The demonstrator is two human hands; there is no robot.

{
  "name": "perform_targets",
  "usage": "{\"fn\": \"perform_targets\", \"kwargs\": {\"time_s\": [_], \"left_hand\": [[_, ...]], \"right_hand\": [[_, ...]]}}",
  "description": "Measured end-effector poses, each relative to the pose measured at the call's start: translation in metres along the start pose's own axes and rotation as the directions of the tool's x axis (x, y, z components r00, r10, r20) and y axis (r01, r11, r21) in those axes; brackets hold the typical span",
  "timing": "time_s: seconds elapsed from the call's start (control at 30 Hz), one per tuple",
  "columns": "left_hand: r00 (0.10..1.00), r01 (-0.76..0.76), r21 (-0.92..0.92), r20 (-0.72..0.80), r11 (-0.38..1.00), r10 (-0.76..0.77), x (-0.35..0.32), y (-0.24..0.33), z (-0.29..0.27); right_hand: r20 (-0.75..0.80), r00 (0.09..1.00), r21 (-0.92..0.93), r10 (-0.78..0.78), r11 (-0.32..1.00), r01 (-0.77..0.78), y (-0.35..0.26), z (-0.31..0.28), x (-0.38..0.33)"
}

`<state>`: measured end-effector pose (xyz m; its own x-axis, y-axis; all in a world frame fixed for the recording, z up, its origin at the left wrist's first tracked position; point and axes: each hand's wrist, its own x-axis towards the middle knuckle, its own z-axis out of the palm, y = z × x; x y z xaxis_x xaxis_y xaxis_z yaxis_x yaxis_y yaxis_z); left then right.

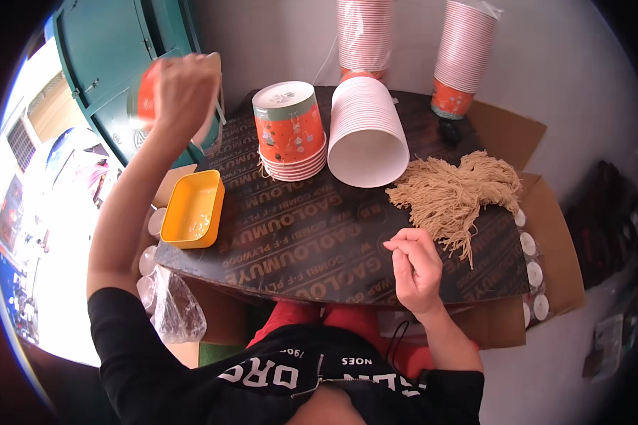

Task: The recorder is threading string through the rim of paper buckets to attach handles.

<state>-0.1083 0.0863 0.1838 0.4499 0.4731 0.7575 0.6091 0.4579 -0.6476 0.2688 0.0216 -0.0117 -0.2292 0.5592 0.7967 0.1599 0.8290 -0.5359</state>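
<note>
My left hand [188, 92] is raised at the far left, closed around an orange printed paper bucket [147, 95] that is smeared by motion. A thin cord hangs beneath that hand. Over the front right of the table, my right hand [417, 269] has its fingers curled together, with nothing visible in them. Just beyond it lies a bundle of tan cords [461, 188]. A short stack of upside-down orange and green paper buckets [289, 134] stands at the table's middle back. Beside it, a long nested stack of white-lined paper buckets [367, 134] lies on its side, mouths toward me.
A yellow plastic tub [191, 212] sits at the left edge of the dark printed table [298, 241]. Two tall bucket stacks [365, 35] [464, 57] rise at the back. Cardboard boxes [556, 234] flank the right side; a green metal cabinet [106, 57] stands back left.
</note>
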Motion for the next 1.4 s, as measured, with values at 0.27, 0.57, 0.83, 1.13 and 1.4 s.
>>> {"fn": "perform_targets", "kwargs": {"time_s": [0.27, 0.57, 0.83, 1.13, 1.4], "left_hand": [[0.915, -0.388, -0.122, 0.073, 0.914, 0.398, 0.052, 0.143, 0.045], [0.868, -0.454, -0.296, 0.066, 0.841, 0.492, 0.014, 0.201, 0.032], [0.917, -0.084, -0.682, 0.232, 0.727, 0.324, -0.04, 0.193, -0.021], [0.886, 0.366, -0.852, 0.442, 0.374, 0.139, -0.2, 0.144, -0.12], [0.88, 0.468, -0.825, 0.469, 0.315, -0.078, -0.218, 0.142, -0.126]], "right_hand": [[0.019, 0.999, -0.003, 0.044, 0.999, -0.044, 0.011, -0.004, -0.009], [0.013, 0.991, -0.068, 0.133, 0.989, -0.131, 0.027, -0.026, -0.023], [0.117, 0.968, -0.064, 0.223, 0.974, -0.217, 0.048, -0.034, -0.031], [0.305, 0.879, 0.036, 0.366, 0.918, -0.395, 0.056, -0.028, -0.031], [0.34, 0.88, -0.107, 0.331, 0.944, -0.313, 0.051, -0.023, -0.031]]}}
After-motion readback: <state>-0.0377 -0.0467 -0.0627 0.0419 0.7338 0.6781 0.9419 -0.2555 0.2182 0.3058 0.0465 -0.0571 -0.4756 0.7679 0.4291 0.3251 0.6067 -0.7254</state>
